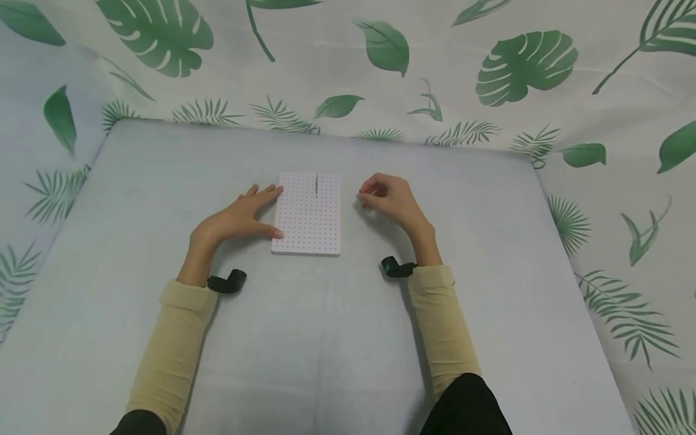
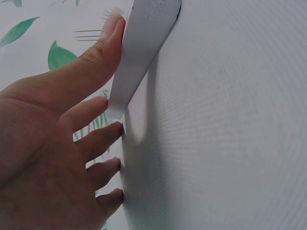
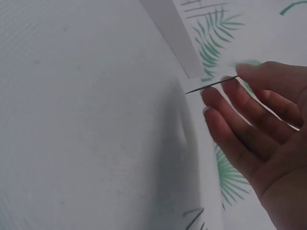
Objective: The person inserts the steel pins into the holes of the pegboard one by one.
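I rest the thumb of my left hand (image 2: 53, 139) against the white slab (image 2: 143, 45), near thin grey pins (image 2: 88, 36).

Downward head view from above; close wrist views; board (image 1: 307, 225) in all.

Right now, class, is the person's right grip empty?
No, in the right wrist view the right grip pinches a thin dark pin.

I see a pale table (image 1: 370, 338) with a faint crease (image 1: 318, 393) down its near half; past its far, left and right edges I get white cloth (image 1: 435, 51) printed with green leaves (image 1: 530, 69), some broad and split, others feathery.
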Demonstrator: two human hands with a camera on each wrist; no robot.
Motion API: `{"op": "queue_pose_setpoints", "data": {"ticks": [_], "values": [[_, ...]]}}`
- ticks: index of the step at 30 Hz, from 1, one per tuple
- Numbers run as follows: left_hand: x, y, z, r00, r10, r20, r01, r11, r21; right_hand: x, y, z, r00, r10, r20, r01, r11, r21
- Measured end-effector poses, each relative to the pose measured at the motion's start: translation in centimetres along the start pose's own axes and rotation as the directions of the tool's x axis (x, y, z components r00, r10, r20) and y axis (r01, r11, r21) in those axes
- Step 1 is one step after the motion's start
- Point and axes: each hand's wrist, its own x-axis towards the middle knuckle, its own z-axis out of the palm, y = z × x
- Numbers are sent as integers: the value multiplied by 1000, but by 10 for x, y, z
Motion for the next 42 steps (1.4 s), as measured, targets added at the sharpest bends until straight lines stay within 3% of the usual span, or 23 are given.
{"op": "queue_pose_setpoints", "data": {"ticks": [7, 15, 42], "values": [[2, -1, 0, 1000, 6, 3, -6, 1000, 15, 6, -6, 7, 996, -91, -6, 91, 996, 3], [2, -1, 0, 1000, 7, 2, -7, 1000, 21, 10, -16, 13, 994, -113, 9, 114, 991, -67], [2, -2, -1, 1000, -1, 5, 1, 1000, 24, 23, -38, 27, 974, -221, 50, 223, 974, -39]]}}
